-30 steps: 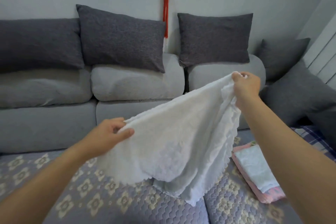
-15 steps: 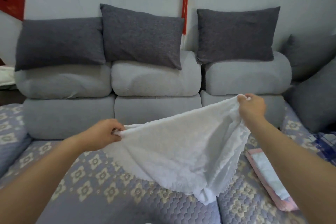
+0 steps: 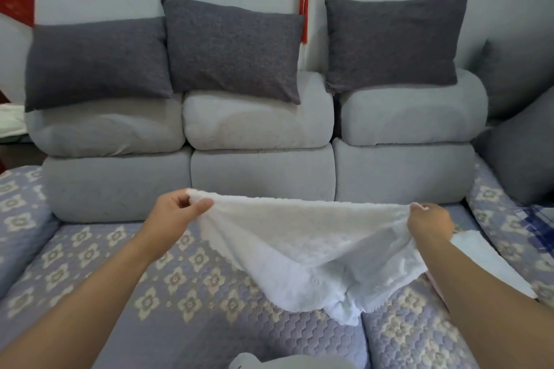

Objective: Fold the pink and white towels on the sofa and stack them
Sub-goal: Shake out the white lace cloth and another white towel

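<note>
A grey sofa with three dark pillows along its back stood against a pale wall, its seat under a floral quilted cover. The left hand and right hand each pinched an upper corner of a white towel, stretched between them above the seat, its lower edge sagging onto the cover. A folded stack of towels lay at near right, partly behind the right forearm.

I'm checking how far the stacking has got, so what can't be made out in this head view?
- Folded stack: mostly behind the right forearm and the held white towel; its count and pink layers cannot be told.
- Right hand: seen from the back, so its fingertips on the towel corner are hidden.
- Grey object: cut off by the bottom edge.
- Pale cloth: cut off by the left edge.
</note>
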The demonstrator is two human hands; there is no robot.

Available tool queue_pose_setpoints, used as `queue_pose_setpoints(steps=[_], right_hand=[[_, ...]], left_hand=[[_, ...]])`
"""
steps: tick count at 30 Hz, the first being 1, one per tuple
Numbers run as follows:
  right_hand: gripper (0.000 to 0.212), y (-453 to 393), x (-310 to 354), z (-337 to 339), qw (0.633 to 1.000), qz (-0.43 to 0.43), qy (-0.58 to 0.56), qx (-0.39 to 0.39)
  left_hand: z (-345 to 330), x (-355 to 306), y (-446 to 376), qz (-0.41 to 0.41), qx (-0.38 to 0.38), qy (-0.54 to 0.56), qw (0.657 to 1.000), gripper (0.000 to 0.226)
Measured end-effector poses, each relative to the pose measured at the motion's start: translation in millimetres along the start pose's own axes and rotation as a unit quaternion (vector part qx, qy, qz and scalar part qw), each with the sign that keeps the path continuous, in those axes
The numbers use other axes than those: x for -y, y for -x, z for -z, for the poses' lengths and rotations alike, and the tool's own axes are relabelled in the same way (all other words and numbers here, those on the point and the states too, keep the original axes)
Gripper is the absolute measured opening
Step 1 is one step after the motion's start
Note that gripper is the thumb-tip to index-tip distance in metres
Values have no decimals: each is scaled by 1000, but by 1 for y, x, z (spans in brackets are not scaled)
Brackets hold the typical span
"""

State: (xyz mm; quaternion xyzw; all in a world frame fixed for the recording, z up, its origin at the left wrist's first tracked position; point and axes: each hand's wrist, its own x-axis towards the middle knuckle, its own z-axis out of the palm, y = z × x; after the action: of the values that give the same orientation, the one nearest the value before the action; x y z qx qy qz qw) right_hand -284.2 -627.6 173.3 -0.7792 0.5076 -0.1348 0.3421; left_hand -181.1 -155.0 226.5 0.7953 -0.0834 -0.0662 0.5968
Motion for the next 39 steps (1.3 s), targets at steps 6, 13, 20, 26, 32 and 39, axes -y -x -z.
queue_pose_setpoints(steps=[6,13,20,26,32,39], right_hand=[[34,12,-35,-6,997,19,-80,10],[13,25,-94,6,985,46,-60,157],[14,35,-134,-6,995,8,4,104],[34,52,-195,-39,981,-14,113,159],[37,76,-256,-70,911,-23,295,288],[27,108,-274,-156,843,7,370,389]], left_hand=[[-12,17,-21,83,-49,153,984,17],[5,48,-38,94,-38,26,995,16],[-27,100,5,199,199,-200,938,10],[-93,175,92,270,236,-287,888,44],[-112,246,146,446,195,-256,835,30],[-159,318,156,546,143,-195,802,47]])
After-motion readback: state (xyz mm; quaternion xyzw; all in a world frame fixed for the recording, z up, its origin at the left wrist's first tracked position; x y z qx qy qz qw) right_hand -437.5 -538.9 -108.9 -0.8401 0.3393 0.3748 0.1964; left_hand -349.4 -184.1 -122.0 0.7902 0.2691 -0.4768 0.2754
